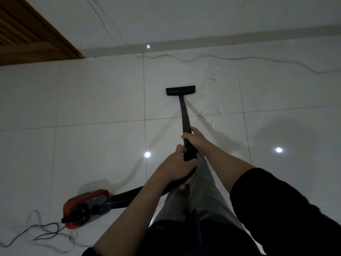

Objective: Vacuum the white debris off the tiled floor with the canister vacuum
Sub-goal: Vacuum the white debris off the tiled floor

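Observation:
A black vacuum wand (184,113) runs from my hands out to a flat black floor nozzle (180,90) resting on the glossy white tiled floor (99,100). My right hand (195,139) grips the wand higher up; my left hand (178,166) grips the handle end where the ribbed black hose (125,197) begins. The hose leads back to the red and grey canister vacuum (86,207) at the lower left. White debris (215,78) lies scattered right of the nozzle, with more white debris bits (212,112) beside the wand near a tile joint.
A wooden door (27,37) stands at the upper left. A pale cable (203,58) snakes along the wall base. The vacuum's dark power cord (42,231) lies in loops at the lower left. My grey-trousered leg (201,191) is under the hands.

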Action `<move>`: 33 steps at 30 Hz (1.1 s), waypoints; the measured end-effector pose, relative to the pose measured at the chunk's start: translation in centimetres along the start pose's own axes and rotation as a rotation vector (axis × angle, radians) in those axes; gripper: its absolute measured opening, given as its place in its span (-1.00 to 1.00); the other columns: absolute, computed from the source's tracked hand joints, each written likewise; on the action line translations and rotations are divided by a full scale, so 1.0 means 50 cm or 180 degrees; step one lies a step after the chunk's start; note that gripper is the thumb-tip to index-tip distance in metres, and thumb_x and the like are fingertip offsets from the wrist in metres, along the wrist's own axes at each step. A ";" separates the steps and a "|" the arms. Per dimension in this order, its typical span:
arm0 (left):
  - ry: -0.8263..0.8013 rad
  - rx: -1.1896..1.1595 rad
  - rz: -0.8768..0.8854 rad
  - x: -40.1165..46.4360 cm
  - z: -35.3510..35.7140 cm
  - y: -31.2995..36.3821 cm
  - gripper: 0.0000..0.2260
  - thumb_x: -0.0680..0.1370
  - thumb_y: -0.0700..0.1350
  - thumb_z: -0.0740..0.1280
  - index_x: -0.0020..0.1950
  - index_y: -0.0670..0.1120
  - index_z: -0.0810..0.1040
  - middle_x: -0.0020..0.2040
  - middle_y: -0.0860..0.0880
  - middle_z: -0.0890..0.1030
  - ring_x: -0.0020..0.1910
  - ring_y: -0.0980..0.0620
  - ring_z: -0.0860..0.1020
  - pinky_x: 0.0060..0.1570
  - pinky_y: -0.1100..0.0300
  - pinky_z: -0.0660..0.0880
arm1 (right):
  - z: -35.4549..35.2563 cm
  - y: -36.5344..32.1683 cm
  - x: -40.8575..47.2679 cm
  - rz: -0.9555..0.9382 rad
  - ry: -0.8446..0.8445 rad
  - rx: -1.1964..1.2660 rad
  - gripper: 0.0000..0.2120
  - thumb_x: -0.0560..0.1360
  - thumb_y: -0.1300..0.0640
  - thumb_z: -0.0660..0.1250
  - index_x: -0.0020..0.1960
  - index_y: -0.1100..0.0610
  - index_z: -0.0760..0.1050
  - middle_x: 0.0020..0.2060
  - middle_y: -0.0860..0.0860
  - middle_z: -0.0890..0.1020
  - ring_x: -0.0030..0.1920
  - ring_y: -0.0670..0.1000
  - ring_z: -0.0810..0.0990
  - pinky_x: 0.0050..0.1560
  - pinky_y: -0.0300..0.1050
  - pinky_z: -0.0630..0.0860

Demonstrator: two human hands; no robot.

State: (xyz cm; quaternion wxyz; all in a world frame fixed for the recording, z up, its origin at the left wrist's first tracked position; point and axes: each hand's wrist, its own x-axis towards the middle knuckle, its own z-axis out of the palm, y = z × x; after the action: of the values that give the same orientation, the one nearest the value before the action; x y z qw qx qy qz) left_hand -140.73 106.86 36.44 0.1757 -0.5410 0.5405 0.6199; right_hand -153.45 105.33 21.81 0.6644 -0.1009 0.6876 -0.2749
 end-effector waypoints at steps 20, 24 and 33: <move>0.0098 -0.0183 -0.0055 0.153 -0.258 0.164 -0.66 0.58 0.00 0.30 0.28 0.00 0.25 -0.20 -0.20 0.64 -0.51 0.00 0.57 -0.46 0.19 0.55 | 0.007 -0.308 0.165 0.0192 -0.0088 -0.0111 -0.27 0.54 0.15 0.32 0.59 -0.02 0.01 0.21 0.19 0.55 -0.03 0.12 0.59 -0.26 -0.04 0.53; 0.0060 -0.0175 -0.0065 0.170 -0.292 0.165 -0.66 0.58 0.01 0.30 0.27 0.02 0.25 -0.15 -0.24 0.66 -0.46 -0.06 0.58 -0.41 0.14 0.60 | 0.019 -0.333 0.185 0.0193 -0.0089 -0.0034 -0.26 0.55 0.16 0.31 0.60 -0.02 -0.01 0.13 0.16 0.55 -0.05 0.12 0.59 -0.21 0.01 0.55; -0.0092 -0.0115 -0.0105 0.187 -0.352 0.161 -0.63 0.58 0.01 0.30 0.30 0.02 0.23 -0.11 -0.23 0.67 -0.42 -0.10 0.59 -0.34 0.06 0.62 | 0.055 -0.363 0.204 0.0247 0.0015 0.0024 -0.25 0.55 0.16 0.31 0.60 -0.05 -0.01 0.16 0.18 0.56 -0.06 0.14 0.60 -0.21 -0.01 0.56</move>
State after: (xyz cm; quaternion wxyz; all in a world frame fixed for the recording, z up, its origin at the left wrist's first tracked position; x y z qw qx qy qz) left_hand -142.04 85.45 35.24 0.1839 -0.5439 0.5176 0.6344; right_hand -155.88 84.49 22.46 0.6733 -0.0711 0.6916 -0.2517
